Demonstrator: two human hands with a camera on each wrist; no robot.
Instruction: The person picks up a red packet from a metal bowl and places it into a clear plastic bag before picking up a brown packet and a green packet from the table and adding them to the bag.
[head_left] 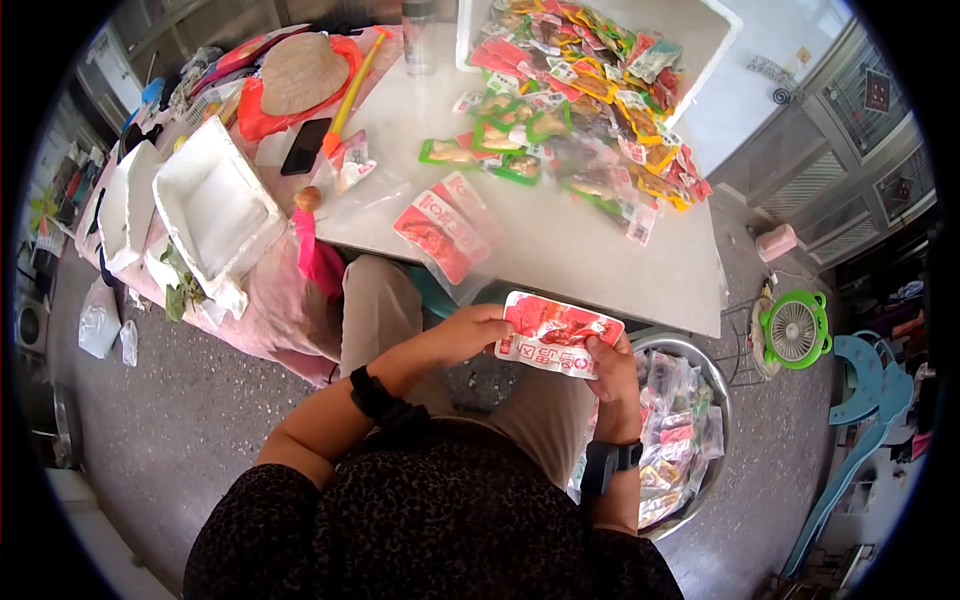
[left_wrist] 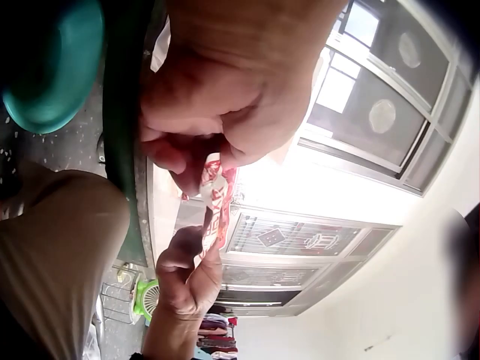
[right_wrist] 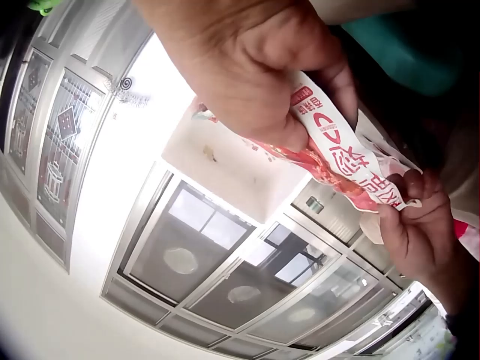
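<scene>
A red and white printed food packet point(head_left: 558, 332) is held above the lap, just off the table's front edge. My left hand point(head_left: 470, 334) pinches one end of it between thumb and fingers. At the other end my right hand point(head_left: 614, 368) grips it, thumb on the printed face. The right wrist view shows the packet point(right_wrist: 330, 142) slightly bent between both hands. On the table near the left hand lie similar red packets point(head_left: 440, 232) in clear plastic. Beside the right forearm stands a metal basin point(head_left: 722, 400) full of clear-wrapped packets point(head_left: 672, 420).
A white foam box point(head_left: 725, 35) spills many colourful packets point(head_left: 590, 95) over the table point(head_left: 560, 240). To the left are an empty foam box point(head_left: 215, 205), a phone point(head_left: 306, 146) and a straw hat point(head_left: 303, 75). A green fan point(head_left: 796, 328) stands at right.
</scene>
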